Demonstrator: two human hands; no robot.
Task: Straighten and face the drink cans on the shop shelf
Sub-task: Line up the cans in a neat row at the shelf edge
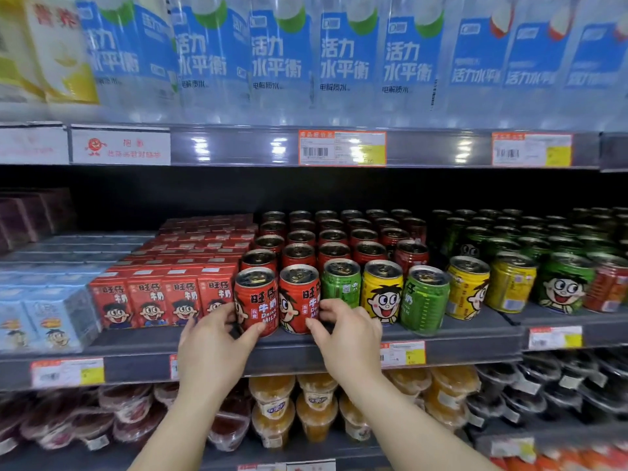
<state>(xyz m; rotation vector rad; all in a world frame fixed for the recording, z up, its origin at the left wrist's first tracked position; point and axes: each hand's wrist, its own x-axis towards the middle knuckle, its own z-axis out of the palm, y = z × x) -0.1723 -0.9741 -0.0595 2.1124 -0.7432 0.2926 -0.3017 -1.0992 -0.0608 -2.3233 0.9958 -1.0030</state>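
Fingers [253, 329] of the left hand [212, 348] curl narrowly around the lower part of the first red can [257, 300], thumb on its front near the base and fingertips on its left side. The right hand [346, 334] grips the second red can [300, 297] just beside it the same way, thumb low on the front, the other fingers wrapped round its right side. Both cans stand upright at the front edge of the shelf [458, 331], touching each other.

Left of the left fingers stand four red milk cartons [156, 300] in the front row, and further left two pale blue cartons [40, 321].

Right of the right fingers the front row runs on: one green can [341, 282] set a little back, one yellow can [383, 290] with its cartoon face turned forward, one green can [424, 299] turned sideways so only lettering shows, then two yellow cans [489, 285], another green can [565, 283] facing forward, and a red can [608, 287] at the frame edge. That makes three red, three green and three yellow cans along the front.

Behind the fingers, rows of red cans [333, 239] recede into the dark; their number cannot be counted surely.
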